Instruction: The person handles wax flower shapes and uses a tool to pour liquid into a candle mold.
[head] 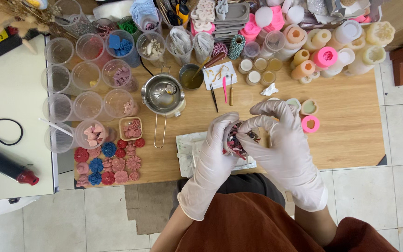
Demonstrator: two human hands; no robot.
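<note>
Both gloved hands grasp a small silicone mould [237, 140] holding a dark red and blue wax piece. The left hand [218, 140] cups it; the right hand [281, 135] pinches its rim above the wooden bench [350, 140].

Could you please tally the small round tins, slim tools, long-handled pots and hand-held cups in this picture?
Small round tins: 5
Slim tools: 3
Long-handled metal pot: 1
Flower-filled cup, in left hand and right hand: 1
Total: 10
</note>
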